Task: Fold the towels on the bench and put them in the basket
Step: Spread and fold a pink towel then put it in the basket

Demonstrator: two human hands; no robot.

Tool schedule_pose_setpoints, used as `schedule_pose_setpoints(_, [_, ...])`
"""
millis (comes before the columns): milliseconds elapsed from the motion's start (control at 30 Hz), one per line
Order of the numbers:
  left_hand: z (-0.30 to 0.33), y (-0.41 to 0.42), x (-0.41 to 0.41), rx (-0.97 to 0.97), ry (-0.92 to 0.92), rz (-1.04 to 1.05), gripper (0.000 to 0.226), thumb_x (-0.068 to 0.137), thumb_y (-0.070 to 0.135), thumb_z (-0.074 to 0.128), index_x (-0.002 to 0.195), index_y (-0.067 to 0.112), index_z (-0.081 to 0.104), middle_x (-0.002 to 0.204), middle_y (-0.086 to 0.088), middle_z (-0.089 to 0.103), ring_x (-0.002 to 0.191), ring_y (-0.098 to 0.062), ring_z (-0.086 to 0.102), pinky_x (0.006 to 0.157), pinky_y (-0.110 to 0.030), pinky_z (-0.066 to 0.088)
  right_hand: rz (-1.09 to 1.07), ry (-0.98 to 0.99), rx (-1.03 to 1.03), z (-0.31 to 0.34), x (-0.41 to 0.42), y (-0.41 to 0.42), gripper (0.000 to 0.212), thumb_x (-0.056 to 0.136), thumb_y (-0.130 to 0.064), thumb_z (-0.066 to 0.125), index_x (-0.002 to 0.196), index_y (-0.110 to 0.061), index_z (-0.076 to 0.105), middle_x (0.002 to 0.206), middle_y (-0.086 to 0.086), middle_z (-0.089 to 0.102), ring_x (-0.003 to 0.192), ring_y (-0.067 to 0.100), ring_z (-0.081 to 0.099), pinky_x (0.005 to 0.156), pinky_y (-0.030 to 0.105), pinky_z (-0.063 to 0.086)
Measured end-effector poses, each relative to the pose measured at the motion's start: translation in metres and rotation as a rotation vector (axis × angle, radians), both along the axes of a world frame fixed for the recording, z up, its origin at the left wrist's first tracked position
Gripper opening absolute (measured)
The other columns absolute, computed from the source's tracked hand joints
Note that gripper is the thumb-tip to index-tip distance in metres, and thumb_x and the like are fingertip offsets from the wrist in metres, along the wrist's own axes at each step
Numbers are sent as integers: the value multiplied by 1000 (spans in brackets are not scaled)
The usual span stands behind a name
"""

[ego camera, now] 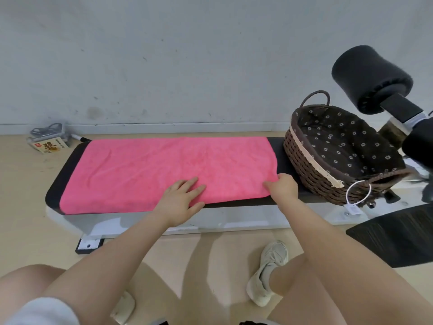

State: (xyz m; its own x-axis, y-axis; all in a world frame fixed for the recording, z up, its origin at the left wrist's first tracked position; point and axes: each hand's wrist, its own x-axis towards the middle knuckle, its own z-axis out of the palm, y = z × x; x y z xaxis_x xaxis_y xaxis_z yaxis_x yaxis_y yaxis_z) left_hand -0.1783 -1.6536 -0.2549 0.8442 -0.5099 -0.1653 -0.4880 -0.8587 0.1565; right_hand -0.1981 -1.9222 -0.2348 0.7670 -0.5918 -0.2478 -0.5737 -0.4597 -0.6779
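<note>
Left hand [181,199] flat, fingers straight, presses pink towel [164,172] near edge, likely anchoring it. Right hand [283,187] pinches near right corner, probably readying fold. Towel spread along bench [276,200]. Basket [311,170] at bench's right end, holding no towel.

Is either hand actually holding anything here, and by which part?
The right hand pinches the flat pink terry towel at its near right corner. The left hand only rests flat on the towel's near edge.
</note>
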Motion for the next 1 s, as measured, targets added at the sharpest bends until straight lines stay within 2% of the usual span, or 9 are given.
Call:
schedule_pose_setpoints(100, [-2,2,1,2,0,-6,94,62,69,-4,147,36,17,158,6,6,143,-23,10,116,-39,14,16,-128,63,4,1,19,3,83,-8,54,81,-9,51,75,2,50,77,24,50,60,30,39])
schedule_pose_setpoints(267, [-5,4,2,-49,4,-42,92,63,66,1,146,34,22,158,5,10,142,-23,12,114,-40,14,135,-332,167,25,12,60,22,86,-8,54,108,-10,53,91,-4,54,84,16,51,69,27,41])
schedule_pose_setpoints(400, [3,17,17,-350,45,-68,74,75,52,15,124,18,60,139,-3,49,128,-26,41,108,-33,27,342,-391,263,43,26,108,26,86,-10,61,111,-13,54,91,-12,52,82,7,50,80,28,44])
schedule_pose_setpoints(533, [7,50,23,-468,-44,11,59,79,35,23,108,9,68,118,-9,62,112,-29,53,99,-29,32,512,-410,332,46,42,158,25,86,-3,59,111,-7,58,81,-16,50,69,-1,45,69,19,42])
schedule_pose_setpoints(600, [6,76,20,-486,-72,110,59,79,34,24,110,7,67,116,-9,63,110,-29,54,99,-31,34,617,-415,251,41,48,184,24,85,-1,60,109,-3,61,75,-16,49,66,-1,44,64,14,38])
schedule_pose_setpoints(700, [-2,127,13,-507,-209,272,50,80,28,30,103,5,69,106,-10,66,102,-32,57,94,-33,39,788,-365,75,31,55,223,22,84,-3,62,106,-1,63,68,-10,44,67,12,43,62,22,32])
schedule_pose_setpoints(833, [-16,181,1,-495,-349,526,35,82,20,41,99,7,70,108,-11,63,105,-35,55,91,-40,41,925,-281,-107,16,61,262,27,86,0,56,112,-4,64,86,-2,54,85,13,48,70,18,30])
schedule_pose_setpoints(933, [-25,199,-6,-589,-351,778,24,85,3,55,106,4,66,117,-14,58,114,-34,47,99,-37,35,1003,-231,-249,5,63,285,30,88,-1,48,114,-8,62,103,9,67,99,26,59,82,29,43])
schedule_pose_setpoints(1000, [-28,205,-9,-684,-316,886,28,85,4,57,113,3,62,124,-13,52,118,-32,44,101,-36,36,1081,-173,-384,1,62,295,35,89,-2,41,121,-9,55,114,13,63,107,30,57,87,36,46])
